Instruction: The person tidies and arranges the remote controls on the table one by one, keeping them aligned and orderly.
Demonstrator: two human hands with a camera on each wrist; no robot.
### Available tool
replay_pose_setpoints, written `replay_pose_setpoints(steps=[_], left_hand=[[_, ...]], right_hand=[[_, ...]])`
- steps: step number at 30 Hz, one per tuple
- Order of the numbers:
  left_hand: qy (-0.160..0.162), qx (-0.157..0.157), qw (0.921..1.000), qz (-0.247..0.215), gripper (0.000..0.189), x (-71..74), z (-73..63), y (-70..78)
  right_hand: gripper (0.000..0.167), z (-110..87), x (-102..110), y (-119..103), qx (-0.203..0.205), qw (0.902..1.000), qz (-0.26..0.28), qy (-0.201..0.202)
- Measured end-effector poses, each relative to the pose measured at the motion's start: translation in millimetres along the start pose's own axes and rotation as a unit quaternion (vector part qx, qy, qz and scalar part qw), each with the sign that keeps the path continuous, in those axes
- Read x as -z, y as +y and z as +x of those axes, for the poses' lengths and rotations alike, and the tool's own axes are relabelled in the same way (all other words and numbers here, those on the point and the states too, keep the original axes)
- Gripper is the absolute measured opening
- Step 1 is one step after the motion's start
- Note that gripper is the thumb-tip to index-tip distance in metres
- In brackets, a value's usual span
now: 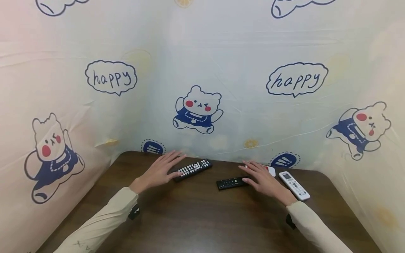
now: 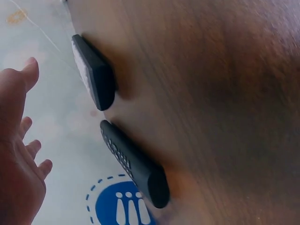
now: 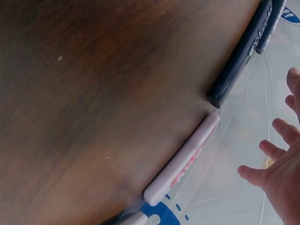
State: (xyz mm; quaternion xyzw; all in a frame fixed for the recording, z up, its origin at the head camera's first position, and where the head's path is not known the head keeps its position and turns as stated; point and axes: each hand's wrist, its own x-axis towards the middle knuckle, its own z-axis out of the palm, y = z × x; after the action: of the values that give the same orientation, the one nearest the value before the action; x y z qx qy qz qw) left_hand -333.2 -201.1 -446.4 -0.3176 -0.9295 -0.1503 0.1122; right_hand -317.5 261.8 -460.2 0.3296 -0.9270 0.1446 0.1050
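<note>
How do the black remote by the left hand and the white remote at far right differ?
The black remote shows white buttons on a dark body; the white remote has a pale body and a screen. The black remote's far end angles right, the white remote's left. Both lie buttons up.

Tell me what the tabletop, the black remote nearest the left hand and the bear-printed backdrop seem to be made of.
Tabletop: wood or wood-look laminate, satiny, from brown grain and soft sheen.
Black remote: probably plastic, fairly matte, from its smooth casing.
Backdrop: smooth, thin fabric or plastic sheeting, given its creases; which, I can't tell.
</note>
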Motion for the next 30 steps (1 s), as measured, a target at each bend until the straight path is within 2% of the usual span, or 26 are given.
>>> replay_pose_setpoints(steps=[5, 11, 19, 25, 30], left_hand=[[0.018, -0.006, 0.9998, -0.008, 0.062, -1.6, 0.2, -8.9], [0.027, 0.0, 0.9996, 0.005, 0.053, -5.2, 0.8, -19.0], [0.02, 0.029, 0.9994, -0.002, 0.054, -8.2, -3.1, -28.0], [0.015, 0.05, 0.9986, -0.001, 0.053, -10.3, -3.6, -33.3], [0.038, 0.059, 0.9975, -0.002, 0.048, -13.3, -4.6, -37.6]], right_hand=[[0.051, 1.3, -0.2, 2.5, -0.008, 0.9999, 0.008, -0.009], [0.048, 3.3, -4.0, 4.7, -0.017, 0.9995, 0.021, -0.016], [0.046, 4.4, -13.0, 4.5, 0.007, 0.9994, 0.025, -0.021], [0.045, 7.5, -13.3, 2.6, 0.016, 0.998, 0.035, -0.05], [0.044, 10.1, -17.0, 1.1, 0.033, 0.997, 0.03, -0.063]])
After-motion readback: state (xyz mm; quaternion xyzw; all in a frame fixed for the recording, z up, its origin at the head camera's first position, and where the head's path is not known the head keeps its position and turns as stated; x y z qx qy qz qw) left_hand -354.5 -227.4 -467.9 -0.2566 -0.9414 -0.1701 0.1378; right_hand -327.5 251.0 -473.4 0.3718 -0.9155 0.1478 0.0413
